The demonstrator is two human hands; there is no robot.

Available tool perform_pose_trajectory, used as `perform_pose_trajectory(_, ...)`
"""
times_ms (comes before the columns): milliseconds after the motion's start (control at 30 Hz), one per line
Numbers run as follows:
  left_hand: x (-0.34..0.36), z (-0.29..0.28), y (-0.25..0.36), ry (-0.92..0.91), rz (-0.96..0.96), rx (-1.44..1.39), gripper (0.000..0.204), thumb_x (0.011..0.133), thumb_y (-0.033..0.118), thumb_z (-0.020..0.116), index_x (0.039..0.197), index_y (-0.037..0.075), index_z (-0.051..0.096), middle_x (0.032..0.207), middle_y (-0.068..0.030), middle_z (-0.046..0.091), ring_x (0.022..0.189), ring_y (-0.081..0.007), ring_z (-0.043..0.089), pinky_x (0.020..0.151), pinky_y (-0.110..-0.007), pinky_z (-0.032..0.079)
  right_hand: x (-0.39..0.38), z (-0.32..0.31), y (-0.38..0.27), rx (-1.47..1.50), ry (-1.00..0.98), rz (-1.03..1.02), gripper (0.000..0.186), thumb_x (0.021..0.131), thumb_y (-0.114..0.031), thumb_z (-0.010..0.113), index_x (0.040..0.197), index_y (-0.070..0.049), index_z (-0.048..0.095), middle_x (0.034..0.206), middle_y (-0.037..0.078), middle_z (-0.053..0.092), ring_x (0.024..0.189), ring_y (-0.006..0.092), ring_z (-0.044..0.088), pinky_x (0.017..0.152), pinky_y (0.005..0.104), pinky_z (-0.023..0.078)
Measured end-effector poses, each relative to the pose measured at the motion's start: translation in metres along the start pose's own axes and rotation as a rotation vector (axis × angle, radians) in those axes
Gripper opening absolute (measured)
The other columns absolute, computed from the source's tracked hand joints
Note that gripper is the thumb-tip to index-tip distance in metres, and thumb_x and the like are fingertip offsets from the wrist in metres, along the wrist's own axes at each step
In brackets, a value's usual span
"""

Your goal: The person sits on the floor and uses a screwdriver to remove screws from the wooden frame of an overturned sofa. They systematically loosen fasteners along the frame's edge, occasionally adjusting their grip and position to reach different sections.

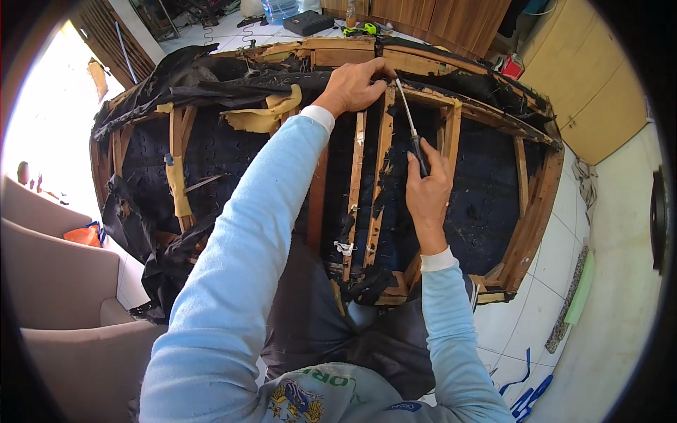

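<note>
A stripped wooden furniture frame (384, 134) lies before me, with torn black fabric (233, 95) along its far rail. My right hand (431, 185) is closed round the dark handle of a screwdriver (407, 109). The metal shaft points away from me, its tip at the far rail beside my left fingers. My left hand (355, 86) rests over that rail with fingers bent and thumb drawn in. What those fingers pinch, if anything, is hidden. Yellow foam scraps (264, 116) cling to the frame left of my left hand.
Grey-brown upholstered seats (63, 282) stand at the left, with an orange item (84, 235) on one. Behind the frame are a black case (308, 23) and wooden cabinets (451, 25). Blue straps (529, 395) and a grey strip (568, 303) lie on the white tiles at right.
</note>
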State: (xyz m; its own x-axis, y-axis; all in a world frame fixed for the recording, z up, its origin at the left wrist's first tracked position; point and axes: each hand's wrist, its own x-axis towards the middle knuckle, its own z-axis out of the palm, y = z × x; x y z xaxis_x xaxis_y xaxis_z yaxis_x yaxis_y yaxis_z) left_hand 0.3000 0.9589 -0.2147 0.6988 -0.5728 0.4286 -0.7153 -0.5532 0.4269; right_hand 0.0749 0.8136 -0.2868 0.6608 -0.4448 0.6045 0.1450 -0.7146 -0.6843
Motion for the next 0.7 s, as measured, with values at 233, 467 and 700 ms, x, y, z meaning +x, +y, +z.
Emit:
perform_pose_trajectory(233, 0.0, 0.004, -0.009, 0.073, 0.074, -0.015, 0.036, 0.097, 0.031, 0.059, 0.129, 0.023, 0.074, 0.123, -0.0116, 0.081, 0.11, -0.0367, 0.077, 0.098, -0.047, 0.059, -0.003, 0.0, 0.008, 0.031, 0.002, -0.03, 0.035, 0.099, -0.009, 0.079, 0.133, -0.002, 0.076, 0.104, 0.018, 0.07, 0.088, 0.0308, 0.072, 0.078, 0.0401, 0.057)
perform_pose_trajectory(467, 0.0, 0.002, -0.005, 0.044, 0.037, -0.001, 0.035, 0.096, 0.031, 0.06, 0.127, 0.023, 0.075, 0.12, -0.0119, 0.082, 0.105, -0.037, 0.077, 0.095, -0.048, 0.059, -0.002, 0.005, 0.004, 0.039, 0.025, -0.043, 0.034, 0.099, -0.008, 0.078, 0.132, -0.001, 0.076, 0.104, 0.019, 0.07, 0.089, 0.0338, 0.072, 0.079, 0.042, 0.057)
perform_pose_trajectory(700, -0.001, 0.002, -0.002, 0.037, 0.016, 0.004, 0.034, 0.097, 0.03, 0.059, 0.125, 0.023, 0.075, 0.117, -0.0124, 0.082, 0.11, -0.0371, 0.076, 0.096, -0.048, 0.058, -0.012, 0.012, -0.011, 0.076, 0.016, 0.065, 0.034, 0.1, -0.007, 0.076, 0.133, 0.0, 0.074, 0.105, 0.02, 0.068, 0.09, 0.0354, 0.072, 0.08, 0.0434, 0.057)
